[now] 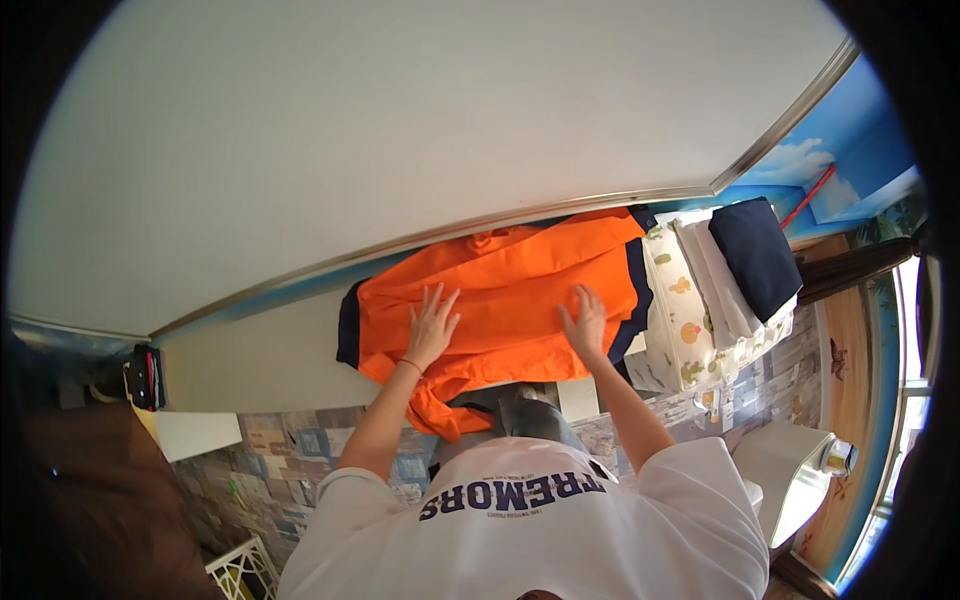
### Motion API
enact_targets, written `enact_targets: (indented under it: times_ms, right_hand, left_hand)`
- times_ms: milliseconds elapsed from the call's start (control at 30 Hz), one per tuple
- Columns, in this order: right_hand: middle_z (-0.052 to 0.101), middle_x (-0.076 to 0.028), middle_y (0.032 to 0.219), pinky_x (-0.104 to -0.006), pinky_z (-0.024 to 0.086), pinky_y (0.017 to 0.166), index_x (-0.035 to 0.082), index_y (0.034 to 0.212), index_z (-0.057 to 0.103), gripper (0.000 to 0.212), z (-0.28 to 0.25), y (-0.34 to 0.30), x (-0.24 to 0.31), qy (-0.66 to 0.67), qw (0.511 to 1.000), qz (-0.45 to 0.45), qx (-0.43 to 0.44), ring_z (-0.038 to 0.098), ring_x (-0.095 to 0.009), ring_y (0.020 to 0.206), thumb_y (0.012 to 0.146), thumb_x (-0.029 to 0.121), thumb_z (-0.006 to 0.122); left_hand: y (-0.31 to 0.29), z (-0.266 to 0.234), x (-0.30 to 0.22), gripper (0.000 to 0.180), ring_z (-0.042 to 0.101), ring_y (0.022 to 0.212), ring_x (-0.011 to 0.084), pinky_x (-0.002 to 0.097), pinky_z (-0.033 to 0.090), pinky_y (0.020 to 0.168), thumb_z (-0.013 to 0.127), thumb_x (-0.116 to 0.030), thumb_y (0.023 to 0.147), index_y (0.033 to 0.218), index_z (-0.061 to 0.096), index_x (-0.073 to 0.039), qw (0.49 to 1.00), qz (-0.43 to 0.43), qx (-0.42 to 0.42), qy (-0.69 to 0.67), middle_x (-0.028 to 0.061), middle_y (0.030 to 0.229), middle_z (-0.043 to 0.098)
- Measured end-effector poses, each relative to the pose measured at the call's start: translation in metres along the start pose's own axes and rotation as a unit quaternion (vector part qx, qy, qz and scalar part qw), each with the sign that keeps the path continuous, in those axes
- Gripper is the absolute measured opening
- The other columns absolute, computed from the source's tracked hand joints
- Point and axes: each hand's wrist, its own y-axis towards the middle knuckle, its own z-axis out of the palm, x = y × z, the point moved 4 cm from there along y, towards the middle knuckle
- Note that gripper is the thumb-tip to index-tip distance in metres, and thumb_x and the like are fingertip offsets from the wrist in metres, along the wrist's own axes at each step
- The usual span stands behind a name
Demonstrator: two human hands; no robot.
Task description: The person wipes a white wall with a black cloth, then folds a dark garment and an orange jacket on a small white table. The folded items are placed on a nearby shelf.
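A long, narrow, pale surface [250,352] is covered midway by a spread, navy-edged orange fabric garment [510,295] and, at the right, by a boxy, white, patterned fabric bundle [677,315].

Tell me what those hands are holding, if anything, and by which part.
Nothing appears held; the left hand and right hand lie open on the orange garment.

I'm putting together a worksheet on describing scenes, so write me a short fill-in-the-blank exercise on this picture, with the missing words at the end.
1. The left hand and the right hand are over a garment whose main colour is ____.
2. From the person's side, the dark folded cloth is to the ____ of the garment.
3. The T-shirt that the person wears is ____ with dark lettering.

Missing words: orange; right; white.
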Motion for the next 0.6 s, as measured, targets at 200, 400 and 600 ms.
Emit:
enact_targets:
  times_ms: [200, 400, 600]
  right_hand:
    - [0.025, -0.017, 0.159, -0.0599, 0.021, 0.115, 0.012, 0.15, 0.036, 0.078, 0.014, -0.057, -0.018, -0.217, 0.971, 0.0, 0.105, 0.02, -0.04, 0.147, 0.087, 0.049, 0.064]
    - [0.041, -0.017, 0.147, -0.0575, 0.028, 0.108, 0.009, 0.14, 0.046, 0.07, 0.006, -0.121, 0.022, -0.145, 0.982, 0.021, 0.119, 0.036, -0.039, 0.137, 0.084, 0.043, 0.069]
    - [0.065, -0.015, 0.094, -0.0434, 0.048, 0.077, 0.003, 0.12, 0.055, 0.055, 0.024, -0.037, 0.007, -0.057, 0.972, 0.229, 0.013, 0.064, -0.031, 0.09, 0.083, 0.04, 0.073]
  left_hand:
    - [-0.012, 0.026, 0.05, 0.069, 0.006, 0.149, 0.0451, 0.0769, 0.013, 0.108, 0.051, -0.056, 0.095, 0.155, 0.03, -0.029, 0.994, -0.068, -0.001, 0.082, 0.007, 0.165, 0.012]
    - [-0.119, 0.035, 0.068, 0.072, 0.007, 0.148, 0.0485, 0.0749, 0.012, 0.109, 0.058, -0.052, 0.091, 0.153, 0.035, -0.022, 0.988, -0.092, 0.014, 0.127, 0.0114, 0.163, 0.015]
    - [-0.088, -0.006, 0.061, 0.062, 0.018, 0.145, 0.0477, 0.068, 0.021, 0.112, 0.065, -0.043, 0.09, 0.143, 0.046, -0.016, 0.997, -0.042, -0.02, 0.066, 0.0205, 0.145, 0.035]
